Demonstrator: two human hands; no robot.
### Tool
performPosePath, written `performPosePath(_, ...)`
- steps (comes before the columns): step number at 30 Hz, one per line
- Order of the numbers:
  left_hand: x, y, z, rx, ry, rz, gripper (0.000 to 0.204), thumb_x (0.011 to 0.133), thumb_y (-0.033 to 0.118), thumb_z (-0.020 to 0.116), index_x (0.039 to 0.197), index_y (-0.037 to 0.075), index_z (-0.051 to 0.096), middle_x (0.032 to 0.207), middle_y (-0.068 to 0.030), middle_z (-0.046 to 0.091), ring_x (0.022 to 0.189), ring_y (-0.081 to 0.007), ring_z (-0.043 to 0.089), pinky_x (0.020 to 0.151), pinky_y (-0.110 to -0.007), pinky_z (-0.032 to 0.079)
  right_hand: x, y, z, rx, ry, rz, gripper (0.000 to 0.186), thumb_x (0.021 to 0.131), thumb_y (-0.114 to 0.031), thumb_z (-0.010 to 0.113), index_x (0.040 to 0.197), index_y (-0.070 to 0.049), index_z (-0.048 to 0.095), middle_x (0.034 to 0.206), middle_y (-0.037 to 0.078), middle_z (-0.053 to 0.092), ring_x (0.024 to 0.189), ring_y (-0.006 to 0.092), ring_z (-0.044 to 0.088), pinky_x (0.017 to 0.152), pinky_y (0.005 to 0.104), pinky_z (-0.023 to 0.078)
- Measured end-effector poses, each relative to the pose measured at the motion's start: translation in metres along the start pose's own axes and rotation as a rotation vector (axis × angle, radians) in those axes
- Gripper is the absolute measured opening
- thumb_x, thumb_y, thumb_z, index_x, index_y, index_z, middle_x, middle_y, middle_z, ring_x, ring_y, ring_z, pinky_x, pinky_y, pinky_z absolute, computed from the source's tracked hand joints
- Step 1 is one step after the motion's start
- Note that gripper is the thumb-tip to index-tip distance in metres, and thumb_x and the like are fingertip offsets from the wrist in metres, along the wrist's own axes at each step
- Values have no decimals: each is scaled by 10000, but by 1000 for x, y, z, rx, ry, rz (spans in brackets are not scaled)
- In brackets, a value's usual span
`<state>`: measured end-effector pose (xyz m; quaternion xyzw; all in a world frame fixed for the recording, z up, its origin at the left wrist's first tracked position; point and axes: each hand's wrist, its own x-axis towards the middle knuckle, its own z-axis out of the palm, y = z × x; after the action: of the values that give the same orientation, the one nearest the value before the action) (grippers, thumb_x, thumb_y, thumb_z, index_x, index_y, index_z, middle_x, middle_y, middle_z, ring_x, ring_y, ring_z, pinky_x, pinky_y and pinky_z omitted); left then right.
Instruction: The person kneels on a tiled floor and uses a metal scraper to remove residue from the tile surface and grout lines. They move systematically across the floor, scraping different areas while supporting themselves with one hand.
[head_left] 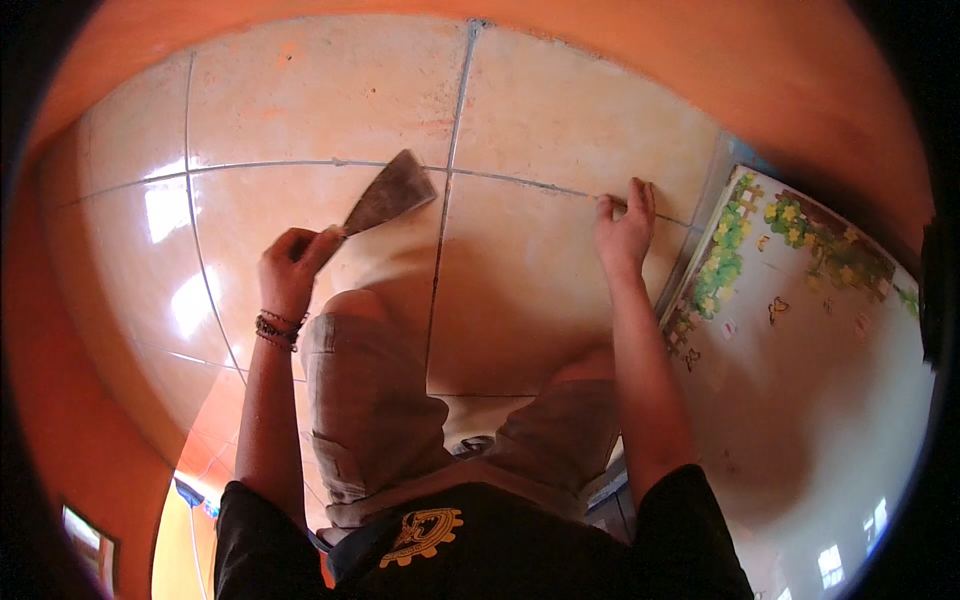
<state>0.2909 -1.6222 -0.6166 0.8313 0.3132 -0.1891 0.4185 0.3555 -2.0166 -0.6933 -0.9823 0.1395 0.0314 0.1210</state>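
Observation:
My left hand [295, 265] is closed around the handle of a putty knife [388, 194]. The wide, stained metal blade points up and right, just below a grout line and close to where the tile joints cross. Most of the handle is hidden inside my fist. On the right, my right hand [625, 225] is at the tiled floor [530, 270], beside the same grout line. Its fingers and thumb are a little apart, and I see nothing held between them.
A white panel [800, 370] printed with flowers and butterflies stands close to my right arm. Orange walls [640, 40] border the floor at the far side and left. My bent knees [365, 390] are between my arms. A blue-headed broom or mop [188, 492] is at lower left.

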Motion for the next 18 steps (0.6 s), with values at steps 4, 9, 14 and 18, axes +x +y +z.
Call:
performPosePath(4,25,-43,-14,356,362,274,312,800,299,729,902,13,656,919,-112,634,819,-202,606,712,-330,485,54,10,-5,94,40,21,466,798,-166,613,1201,54,538,1290,257,493,1253,369,419,1072,411,325)
performPosePath(9,93,-90,-4,304,600,227,613,874,510,555,1266,44,487,1385,-234,359,1314,-359,321,1047,-448,297,133,-1,4,-5,50,30,565,843,-282,475,1269,89,470,1365,250,434,1317,365,348,1101,402,280)
performPosePath(14,120,-45,21,604,727,-184,797,858,689,383,1360,71,396,1450,-186,304,1372,-316,242,1057,-490,249,167,-23,26,5,19,211,666,836,-252,450,1400,64,288,1507,220,208,1364,394,261,1059,615,226)
performPosePath(18,114,-45,19,553,728,-129,773,864,674,379,1381,100,370,1465,-149,297,1380,-298,230,1052,-514,241,136,-90,55,24,125,71,664,822,-211,475,1390,80,291,1484,232,248,1362,412,252,1047,640,216)
